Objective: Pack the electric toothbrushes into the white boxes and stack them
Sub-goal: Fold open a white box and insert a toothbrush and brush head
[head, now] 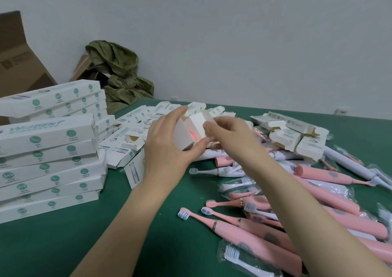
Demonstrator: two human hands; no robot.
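Above the middle of a green table (63, 245), a box (186, 132) points lengthwise away from the viewer, open end nearest, with a pink toothbrush (192, 135) inside. The left hand (167, 147) curls fingers and thumb round it; the right hand (229, 132) pinches its flap. Stacked boxes (48, 160) stand left, loose toothbrushes (254, 230) lie right.

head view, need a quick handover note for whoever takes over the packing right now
Left hand holds a box with its end open; something pink shows inside. Right hand pinches its end flap.
Done: stacked boxes sit at left on the table.
To do: close this box and stack it; loose toothbrushes at right and open boxes behind them await packing.
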